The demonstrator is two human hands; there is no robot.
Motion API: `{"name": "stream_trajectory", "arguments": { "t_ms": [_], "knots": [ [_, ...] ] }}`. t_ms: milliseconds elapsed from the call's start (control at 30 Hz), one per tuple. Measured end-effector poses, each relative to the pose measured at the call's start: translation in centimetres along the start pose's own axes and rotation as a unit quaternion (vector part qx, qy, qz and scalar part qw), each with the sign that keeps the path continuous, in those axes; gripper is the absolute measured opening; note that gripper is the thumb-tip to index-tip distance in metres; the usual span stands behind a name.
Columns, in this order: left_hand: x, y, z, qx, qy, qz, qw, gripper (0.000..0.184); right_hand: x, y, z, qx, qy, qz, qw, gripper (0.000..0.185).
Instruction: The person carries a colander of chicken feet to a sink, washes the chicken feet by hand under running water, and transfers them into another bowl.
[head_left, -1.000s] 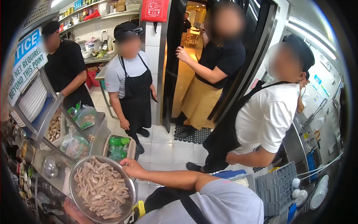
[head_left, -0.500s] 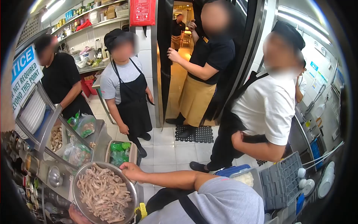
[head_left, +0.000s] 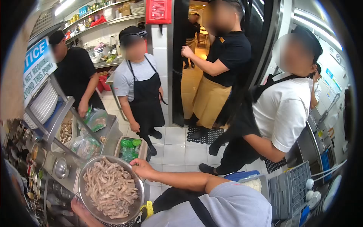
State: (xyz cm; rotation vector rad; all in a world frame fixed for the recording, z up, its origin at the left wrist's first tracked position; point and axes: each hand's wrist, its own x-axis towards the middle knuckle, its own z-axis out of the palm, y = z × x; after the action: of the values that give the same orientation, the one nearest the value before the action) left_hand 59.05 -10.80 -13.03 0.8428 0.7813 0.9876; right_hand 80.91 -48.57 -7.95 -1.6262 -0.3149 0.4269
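A large round metal bowl (head_left: 140,193) sits low at the left front, heaped with pale raw chicken feet (head_left: 110,189). My right hand (head_left: 143,169) grips its upper right rim, with the arm stretched across from the right. At the bowl's lower left side is my left hand (head_left: 81,208); its fingers are partly hidden at the rim and seem to support it. Beside the bowl stands a steel counter (head_left: 107,132) with bags of food (head_left: 86,145). A yellow clip-like item (head_left: 148,208) shows against my dark apron.
Past the bowl, a tub (head_left: 142,151) holds green bags. A person in a black apron (head_left: 145,96) stands behind it, another by the doorway (head_left: 215,75), and one in white (head_left: 283,109) close on the right. Grey racks (head_left: 289,189) and a plate stand (head_left: 43,102) flank me.
My view has swung slightly, so most things sit further right. Both hands stay on the bowl. The person at the left now reaches to a bag; the one in the doorway has turned.
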Motion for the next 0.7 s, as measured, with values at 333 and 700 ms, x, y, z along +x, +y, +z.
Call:
{"name": "stream_trajectory", "arguments": {
  "t_ms": [333,700],
  "knots": [
    [-0.1,-2.1,2.1,-0.020,0.022,0.002,1.000,0.018,4.2,-0.3,-1.7,-0.090,0.043,-0.055,0.993,0.073],
    [-2.3,0.0,1.5,0.029,0.011,0.040,0.999,0.010,0.1,-2.3,-1.7,-0.041,-0.019,0.012,0.999,0.060]
  ]
}}
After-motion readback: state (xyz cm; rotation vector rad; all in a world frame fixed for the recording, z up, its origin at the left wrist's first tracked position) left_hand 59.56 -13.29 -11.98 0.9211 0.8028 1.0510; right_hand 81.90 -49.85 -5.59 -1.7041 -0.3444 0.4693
